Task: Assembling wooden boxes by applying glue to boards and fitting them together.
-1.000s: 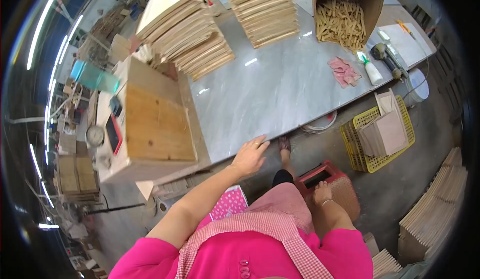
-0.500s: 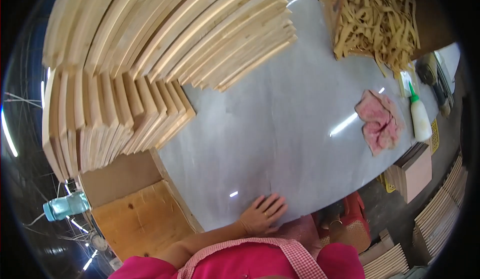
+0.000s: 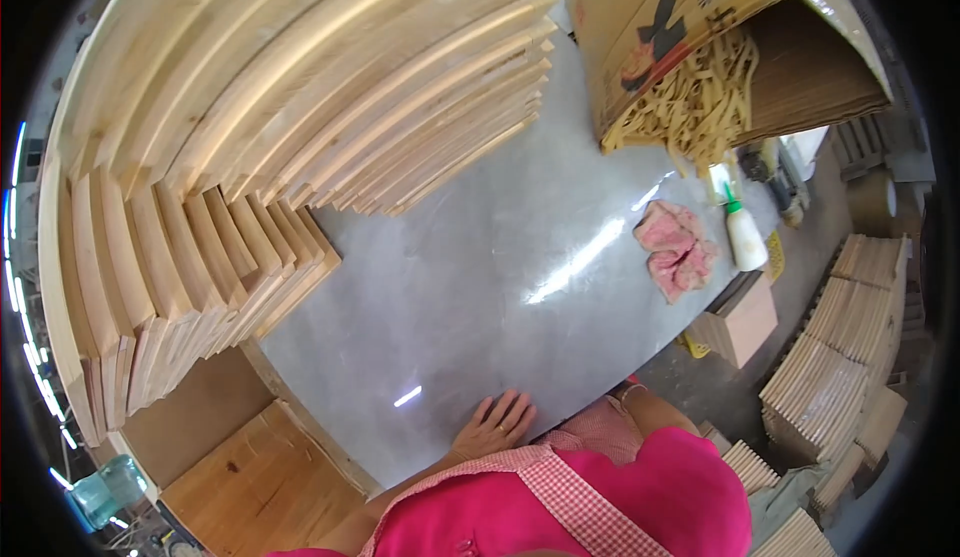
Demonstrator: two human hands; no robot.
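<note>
My left hand (image 3: 492,427) lies flat on the grey tabletop (image 3: 440,297) at its near edge, palm down with the fingers spread. It holds nothing, and a ring shows on one finger. My right forearm (image 3: 655,415) reaches down past the table's right edge, and the hand at its end is hidden. Tall stacks of pale wooden boards (image 3: 330,87) fill the table's left and far side, their ends stepped. Toward the right edge lie a crumpled pink cloth (image 3: 672,242) and a white bottle with a green nozzle (image 3: 745,237).
A tipped cardboard box (image 3: 640,17) at the far right spills tan strips (image 3: 690,97) onto the table. More stacked wood (image 3: 825,357) stands on the floor to the right. A brown wooden panel (image 3: 260,477) adjoins the table at lower left, beside a clear bluish water jug (image 3: 105,492).
My view has turned toward the right, showing more of the box and floor stacks. My left hand stays flat on the table. My right forearm has come into clearer view beside the table edge.
</note>
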